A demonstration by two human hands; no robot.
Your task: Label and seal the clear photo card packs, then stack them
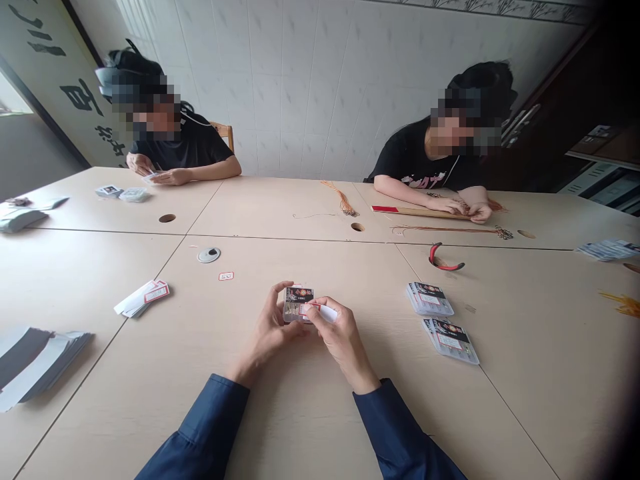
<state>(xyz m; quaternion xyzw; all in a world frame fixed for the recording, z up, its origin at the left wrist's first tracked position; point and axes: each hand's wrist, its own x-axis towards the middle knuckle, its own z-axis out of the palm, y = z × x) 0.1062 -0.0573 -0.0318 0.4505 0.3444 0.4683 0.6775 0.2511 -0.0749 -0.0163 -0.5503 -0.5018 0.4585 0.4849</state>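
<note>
My left hand (270,333) grips a small flat clear plastic box (297,297) with a black printed card on its front, fingers along its left and lower edges. From the other side, my right hand (343,333) pinches a white label strip (327,314) and presses a red-bordered label against the box's lower front. Its thumb covers part of that label, so I cannot tell how much of it sticks. To the right lie two fanned stacks of similar boxes, a farther stack (431,299) and a nearer stack (454,341). A loose red-bordered label (226,276) rests beyond my left hand.
White strips (143,298) and thick paper stacks (45,363) lie at left. Red-handled pliers (445,261) and a round white disc (209,255) sit farther off. Across the table, one person (180,150) handles small cards; another person (425,160) works over orange cords (450,229).
</note>
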